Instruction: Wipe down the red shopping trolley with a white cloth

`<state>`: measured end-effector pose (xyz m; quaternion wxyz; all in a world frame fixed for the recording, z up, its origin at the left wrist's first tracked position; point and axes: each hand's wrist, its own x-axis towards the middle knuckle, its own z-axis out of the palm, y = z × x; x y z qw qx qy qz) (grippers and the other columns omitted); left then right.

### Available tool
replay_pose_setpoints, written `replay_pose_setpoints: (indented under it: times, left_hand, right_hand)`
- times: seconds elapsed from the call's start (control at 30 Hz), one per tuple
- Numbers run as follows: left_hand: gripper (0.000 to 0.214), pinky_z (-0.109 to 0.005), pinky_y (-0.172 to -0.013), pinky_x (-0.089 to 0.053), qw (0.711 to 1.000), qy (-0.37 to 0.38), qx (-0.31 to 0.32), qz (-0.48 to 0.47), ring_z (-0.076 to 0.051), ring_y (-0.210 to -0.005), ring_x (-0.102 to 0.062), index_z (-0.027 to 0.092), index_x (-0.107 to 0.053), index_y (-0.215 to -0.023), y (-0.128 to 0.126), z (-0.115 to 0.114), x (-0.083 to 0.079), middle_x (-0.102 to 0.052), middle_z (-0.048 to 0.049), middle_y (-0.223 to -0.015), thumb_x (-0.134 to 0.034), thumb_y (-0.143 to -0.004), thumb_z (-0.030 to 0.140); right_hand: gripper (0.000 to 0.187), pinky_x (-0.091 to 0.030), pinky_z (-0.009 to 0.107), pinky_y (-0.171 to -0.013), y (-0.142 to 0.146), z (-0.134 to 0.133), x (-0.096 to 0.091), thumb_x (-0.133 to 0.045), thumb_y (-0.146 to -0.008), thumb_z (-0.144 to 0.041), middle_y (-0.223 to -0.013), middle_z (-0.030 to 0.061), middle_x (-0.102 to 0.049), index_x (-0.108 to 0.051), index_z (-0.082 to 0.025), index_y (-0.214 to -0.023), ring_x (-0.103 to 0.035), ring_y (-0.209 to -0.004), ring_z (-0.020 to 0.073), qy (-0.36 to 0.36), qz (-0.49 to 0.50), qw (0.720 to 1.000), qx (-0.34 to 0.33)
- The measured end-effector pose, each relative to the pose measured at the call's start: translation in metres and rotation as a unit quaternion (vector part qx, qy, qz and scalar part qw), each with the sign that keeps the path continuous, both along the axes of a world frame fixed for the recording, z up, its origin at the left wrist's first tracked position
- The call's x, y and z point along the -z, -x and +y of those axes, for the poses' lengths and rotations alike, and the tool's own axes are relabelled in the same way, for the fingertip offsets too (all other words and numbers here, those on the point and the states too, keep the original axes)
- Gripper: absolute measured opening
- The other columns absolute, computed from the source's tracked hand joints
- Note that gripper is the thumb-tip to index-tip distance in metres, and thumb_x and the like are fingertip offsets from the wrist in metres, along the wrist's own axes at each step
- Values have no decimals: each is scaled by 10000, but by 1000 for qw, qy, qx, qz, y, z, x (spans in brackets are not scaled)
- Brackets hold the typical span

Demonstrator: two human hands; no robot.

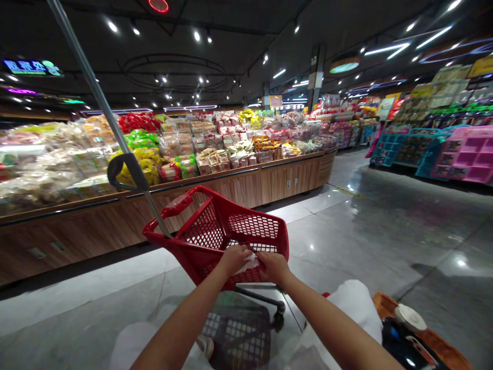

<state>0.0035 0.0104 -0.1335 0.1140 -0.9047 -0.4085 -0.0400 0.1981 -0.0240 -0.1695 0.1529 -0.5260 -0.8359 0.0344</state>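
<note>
A red plastic shopping basket (215, 231) on a wheeled trolley stands on the floor right in front of me. Both my hands rest at its near rim, side by side. My left hand (233, 258) and my right hand (274, 265) have their fingers curled around a small white thing (249, 262), maybe a wipe or paper, held against the rim. A grey metal pull handle (115, 128) with a black grip loop rises from the basket's left side toward the upper left.
A long wooden display counter (239, 187) piled with packaged snacks runs along the left and middle. Coloured shelving (442, 149) stands at the right. Shiny tiled floor (385, 226) stretches ahead. A brown bag with a white-lidded cup (410, 317) sits at my lower right.
</note>
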Motion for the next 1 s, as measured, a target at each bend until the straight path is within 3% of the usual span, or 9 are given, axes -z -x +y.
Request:
replay_pose_setpoints:
  times: [0.1, 0.2, 0.27, 0.37, 0.6, 0.7, 0.77, 0.83, 1.0]
  left_hand:
    - [116, -249, -709, -442, 999, -27, 22, 23, -144, -773, -614, 235, -654, -960, 52, 6, -16, -654, -21, -869, -552, -911, 260]
    - [132, -278, -731, -442, 997, -62, -6, 53, -165, -806, -608, 228, -646, -974, 108, 5, -35, -646, -39, -897, -542, -900, 195]
    - [136, -305, -755, -440, 994, -69, -34, 72, -188, -849, -606, 221, -645, -973, 126, 0, -43, -647, -55, -933, -557, -883, 171]
    - [135, -332, -773, -431, 992, -61, -76, 79, -211, -878, -599, 201, -644, -952, 113, -10, -42, -642, -72, -941, -540, -882, 149]
    - [187, -386, -818, -419, 994, -26, -106, 28, -241, -932, -575, 164, -602, -1002, -1, -28, -7, -621, -101, -995, -437, -918, 138]
    - [200, -410, -831, -415, 993, -32, -116, 10, -255, -954, -563, 160, -586, -1027, -25, -30, 1, -616, -113, -1027, -413, -929, 146]
    - [203, -411, -828, -416, 994, -36, -101, 12, -254, -959, -557, 169, -577, -1049, -22, -27, 1, -613, -111, -1043, -411, -932, 152]
    - [215, -405, -832, -418, 996, -42, -73, 24, -244, -958, -554, 185, -570, -1081, -1, -22, -5, -609, -101, -1059, -422, -929, 150]
    - [228, -407, -895, -409, 992, -92, -77, 34, -225, -961, -553, 231, -597, -1048, 100, -12, -37, -608, -67, -1044, -482, -888, 118]
  right_hand:
    - [302, -410, 268, -744, -5, 4, -1, -551, -805, -327, -1041, 53, -680, -562, -233, -1092, -626, -937, 212, 6, -7, 1000, -9]
    - [308, -408, 270, -738, -6, 7, -4, -551, -794, -322, -1038, 55, -681, -568, -231, -1088, -625, -937, 214, 13, -13, 1000, -11]
    - [317, -408, 273, -732, -3, 8, -5, -555, -784, -324, -1031, 54, -682, -573, -232, -1087, -624, -934, 217, 15, -17, 1000, -6]
    - [334, -408, 279, -731, 2, 9, -5, -558, -782, -345, -1025, 58, -683, -578, -235, -1096, -623, -929, 221, 14, -18, 1000, 13]
    - [331, -396, 280, -735, 9, 8, -5, -565, -792, -366, -1017, 62, -684, -585, -231, -1094, -615, -933, 219, 7, -14, 1000, 16]
    - [305, -388, 291, -760, 11, 7, -6, -579, -793, -356, -1023, 78, -673, -584, -217, -1065, -601, -951, 227, -3, -17, 999, 37]
    - [323, -386, 306, -776, 11, 8, -8, -595, -792, -364, -1044, 94, -657, -570, -203, -1072, -590, -967, 238, -13, -26, 998, 50]
    - [351, -388, 317, -775, 8, 12, -10, -609, -793, -366, -1060, 103, -640, -553, -194, -1093, -583, -974, 244, -18, -39, 998, 50]
    - [391, -392, 330, -762, 2, 26, -17, -620, -799, -352, -1063, 109, -622, -535, -177, -1138, -586, -962, 251, -5, -63, 996, 62]
